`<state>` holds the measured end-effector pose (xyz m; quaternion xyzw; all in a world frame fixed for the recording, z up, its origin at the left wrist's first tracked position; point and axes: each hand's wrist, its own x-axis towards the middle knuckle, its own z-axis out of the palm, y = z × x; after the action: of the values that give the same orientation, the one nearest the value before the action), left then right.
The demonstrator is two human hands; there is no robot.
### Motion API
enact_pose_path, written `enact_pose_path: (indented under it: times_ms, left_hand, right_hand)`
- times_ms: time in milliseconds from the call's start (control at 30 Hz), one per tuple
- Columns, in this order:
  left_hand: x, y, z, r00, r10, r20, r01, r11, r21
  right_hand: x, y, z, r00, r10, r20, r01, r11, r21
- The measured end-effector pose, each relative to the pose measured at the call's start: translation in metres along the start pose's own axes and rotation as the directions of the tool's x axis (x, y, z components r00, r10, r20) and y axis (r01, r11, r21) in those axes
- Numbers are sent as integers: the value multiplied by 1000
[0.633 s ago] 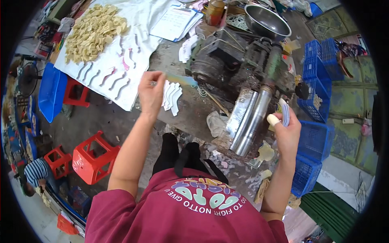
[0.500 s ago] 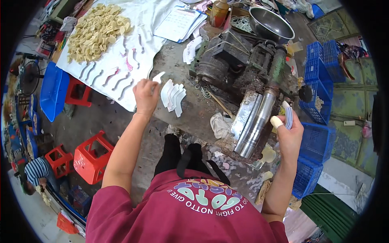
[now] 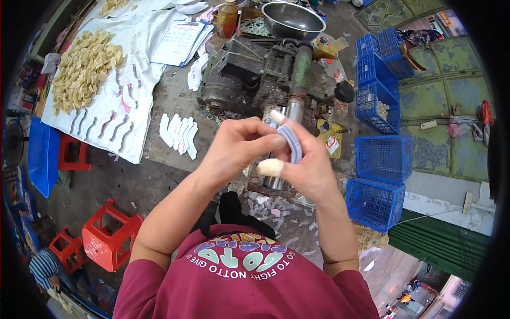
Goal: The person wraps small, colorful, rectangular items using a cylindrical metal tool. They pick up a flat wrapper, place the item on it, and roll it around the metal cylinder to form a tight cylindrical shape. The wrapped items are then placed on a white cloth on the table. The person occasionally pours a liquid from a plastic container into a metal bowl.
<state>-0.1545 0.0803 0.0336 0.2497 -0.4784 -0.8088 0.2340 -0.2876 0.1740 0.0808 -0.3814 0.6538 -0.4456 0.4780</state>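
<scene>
A curved stack of thin lilac-and-white strips [image 3: 291,144] is held between the thumb and fingers of my right hand [image 3: 314,169]. Pale wraps cover that thumb and a fingertip. My left hand [image 3: 236,148] pinches at the stack's near side with thumb and forefinger; its other fingers are curled. Both hands are above the steel roller [image 3: 295,110] of a grimy green machine [image 3: 302,66], hiding much of it. Left of the machine, several curved white pieces [image 3: 179,135] lie side by side on the bench [image 3: 172,95].
A white cloth [image 3: 143,80] bears a heap of cream-coloured pieces [image 3: 85,72] and several thin curved strips. Behind the machine stand a steel bowl [image 3: 293,20] and a clipboard [image 3: 178,42]. Blue crates [image 3: 380,159] line the right; red stools [image 3: 109,236] stand left. Scraps litter the floor.
My left hand has left the white pieces on the bench and come right to the strip stack. My right hand has moved inward with the stack. The view has shifted rightward.
</scene>
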Motion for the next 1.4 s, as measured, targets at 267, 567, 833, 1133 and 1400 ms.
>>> enact_pose_path:
  times_ms: [267,567,833,1133,1400]
  left_hand:
    - [6,-6,31,1000,21,-2,-21,994,-106]
    - [8,-19,30,995,-53,-79,40,987,-155]
    - [3,6,44,994,-80,78,85,995,-55]
    - [1,-6,53,991,60,118,-50,995,-90]
    - [-1,-12,50,969,244,42,-240,968,-75]
  right_hand:
    - [-6,23,-8,989,-144,-27,147,979,139]
    - [-14,23,-35,999,-32,-10,34,925,378]
    - [-14,32,-32,990,-141,-14,141,962,232]
    - [-20,40,-40,985,-81,151,-39,750,660]
    - [-20,39,-41,987,-97,132,-38,650,759]
